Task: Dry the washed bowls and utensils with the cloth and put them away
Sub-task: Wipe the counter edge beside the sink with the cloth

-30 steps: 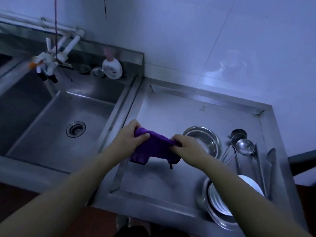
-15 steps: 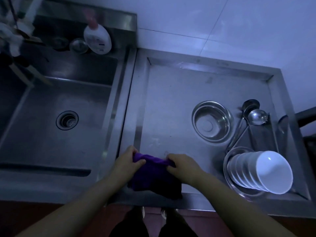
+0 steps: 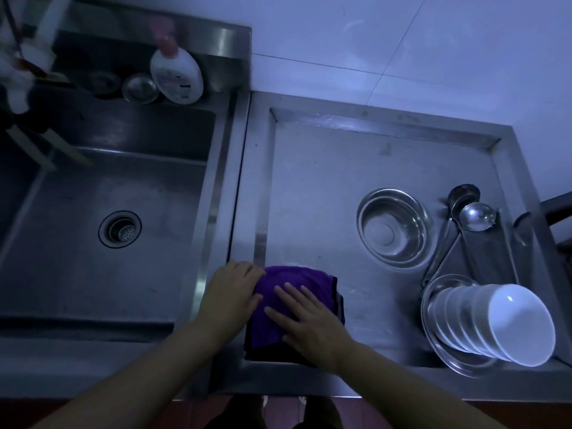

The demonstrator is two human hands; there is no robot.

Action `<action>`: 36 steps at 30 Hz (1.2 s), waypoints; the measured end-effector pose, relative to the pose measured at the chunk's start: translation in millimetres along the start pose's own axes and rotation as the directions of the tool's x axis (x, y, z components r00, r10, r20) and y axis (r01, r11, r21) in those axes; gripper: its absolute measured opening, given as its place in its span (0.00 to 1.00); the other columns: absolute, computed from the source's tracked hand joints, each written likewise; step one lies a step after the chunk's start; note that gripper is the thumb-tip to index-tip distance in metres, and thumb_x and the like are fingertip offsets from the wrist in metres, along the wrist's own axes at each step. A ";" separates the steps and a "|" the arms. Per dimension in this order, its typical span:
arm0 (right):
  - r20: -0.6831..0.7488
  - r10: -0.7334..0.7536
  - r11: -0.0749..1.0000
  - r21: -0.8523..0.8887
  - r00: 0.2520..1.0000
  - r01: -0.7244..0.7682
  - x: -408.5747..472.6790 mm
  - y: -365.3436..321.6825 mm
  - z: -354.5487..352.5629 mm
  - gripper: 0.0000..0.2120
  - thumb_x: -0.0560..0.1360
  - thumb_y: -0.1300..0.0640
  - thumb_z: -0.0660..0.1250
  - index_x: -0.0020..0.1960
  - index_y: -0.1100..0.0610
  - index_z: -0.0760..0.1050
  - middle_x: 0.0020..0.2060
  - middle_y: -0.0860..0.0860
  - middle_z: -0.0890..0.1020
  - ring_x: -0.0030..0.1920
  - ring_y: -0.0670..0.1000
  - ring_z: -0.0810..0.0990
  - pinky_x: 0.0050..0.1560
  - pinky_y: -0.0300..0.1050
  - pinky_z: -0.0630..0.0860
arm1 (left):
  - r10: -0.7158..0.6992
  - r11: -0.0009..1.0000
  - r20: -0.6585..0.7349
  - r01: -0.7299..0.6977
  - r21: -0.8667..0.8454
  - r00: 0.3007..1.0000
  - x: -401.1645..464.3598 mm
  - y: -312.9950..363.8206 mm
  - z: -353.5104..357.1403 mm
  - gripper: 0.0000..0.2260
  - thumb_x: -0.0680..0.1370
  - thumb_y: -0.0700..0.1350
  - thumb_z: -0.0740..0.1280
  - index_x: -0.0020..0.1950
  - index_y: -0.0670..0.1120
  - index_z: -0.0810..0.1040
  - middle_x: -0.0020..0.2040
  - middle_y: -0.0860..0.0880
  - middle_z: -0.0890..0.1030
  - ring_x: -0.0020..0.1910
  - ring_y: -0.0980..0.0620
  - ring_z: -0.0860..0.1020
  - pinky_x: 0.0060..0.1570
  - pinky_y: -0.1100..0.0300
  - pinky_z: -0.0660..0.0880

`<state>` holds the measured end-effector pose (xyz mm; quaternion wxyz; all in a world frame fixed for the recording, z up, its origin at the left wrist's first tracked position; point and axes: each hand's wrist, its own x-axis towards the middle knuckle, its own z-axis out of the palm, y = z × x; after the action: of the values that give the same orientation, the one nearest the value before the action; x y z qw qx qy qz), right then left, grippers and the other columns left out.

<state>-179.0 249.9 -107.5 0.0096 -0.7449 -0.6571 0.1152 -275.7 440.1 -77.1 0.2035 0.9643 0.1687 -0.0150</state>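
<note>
Since a second ago, lowered from mid-air and now pressed flat left of the steel bowl: purple cloth, under open-palmed left hand and right hand. Drying not begun; next, probably fetching a bowl.

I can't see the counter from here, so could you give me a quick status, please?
Left hand and right hand flat on purple cloth, on drainboard. White bowls and ladles untouched. Nothing in the way.

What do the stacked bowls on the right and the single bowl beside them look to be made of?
Stacked bowls: glossy white, smooth with a soft highlight, probably ceramic or melamine; the dim light leaves it open. They lie tilted in a metal basin. Single bowl: polished stainless steel, judging by its grey mirror-like reflections, like the drainboard.
</note>
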 end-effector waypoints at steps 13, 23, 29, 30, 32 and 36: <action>0.128 0.191 0.982 -0.015 0.973 -0.190 74.7 35.5 8.4 0.32 0.75 0.37 0.54 0.76 0.44 0.51 0.76 0.54 0.57 0.75 0.63 0.56 0.69 0.73 0.47 | 0.121 0.986 -0.154 -0.101 0.133 0.981 30.1 -36.5 1.0 0.17 0.60 0.44 0.76 0.48 0.46 0.80 0.48 0.49 0.80 0.55 0.48 0.70 0.55 0.55 0.64; 0.042 0.235 0.972 -0.011 0.971 -0.235 124.5 88.9 2.4 0.31 0.77 0.37 0.50 0.77 0.44 0.49 0.76 0.53 0.55 0.76 0.60 0.50 0.71 0.70 0.46 | 0.024 0.979 -0.223 0.022 0.202 0.974 115.1 -50.9 -11.1 0.12 0.67 0.44 0.72 0.49 0.45 0.80 0.50 0.47 0.81 0.57 0.45 0.75 0.58 0.54 0.62; 0.020 0.231 0.973 0.005 0.973 -0.231 151.2 120.2 -0.9 0.31 0.76 0.37 0.52 0.76 0.44 0.52 0.76 0.53 0.55 0.76 0.59 0.50 0.72 0.68 0.46 | -0.008 0.961 -0.199 0.062 0.269 0.980 167.6 -63.8 -17.6 0.13 0.66 0.44 0.70 0.50 0.44 0.79 0.51 0.46 0.80 0.56 0.44 0.74 0.58 0.52 0.62; 0.017 0.229 0.973 0.008 0.973 -0.229 155.3 125.1 -1.4 0.31 0.76 0.37 0.52 0.76 0.44 0.53 0.76 0.53 0.56 0.76 0.59 0.51 0.72 0.68 0.47 | -0.019 0.956 -0.178 0.070 0.285 0.984 174.0 -66.3 -18.2 0.14 0.66 0.44 0.69 0.50 0.43 0.78 0.52 0.46 0.80 0.56 0.44 0.74 0.58 0.52 0.62; 0.015 0.226 0.974 0.007 0.974 -0.226 163.8 134.7 -2.3 0.31 0.76 0.37 0.52 0.76 0.44 0.53 0.77 0.53 0.56 0.77 0.59 0.50 0.73 0.67 0.45 | -0.044 0.949 -0.148 0.087 0.304 0.988 183.1 -69.7 -18.6 0.14 0.67 0.46 0.67 0.51 0.43 0.78 0.52 0.45 0.79 0.57 0.43 0.74 0.59 0.51 0.61; 0.002 0.227 0.974 0.003 0.974 -0.227 181.2 153.8 -5.9 0.30 0.77 0.37 0.49 0.77 0.45 0.52 0.77 0.53 0.55 0.77 0.58 0.48 0.73 0.66 0.43 | -0.076 0.947 -0.134 0.113 0.301 0.988 188.6 -70.1 -16.8 0.15 0.68 0.49 0.67 0.51 0.43 0.78 0.51 0.47 0.80 0.59 0.44 0.72 0.60 0.50 0.61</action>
<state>-7.8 407.5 -156.0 -0.0029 -0.8149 -0.5676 0.1175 -121.9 567.3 -107.3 0.0391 0.9742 0.2222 0.0072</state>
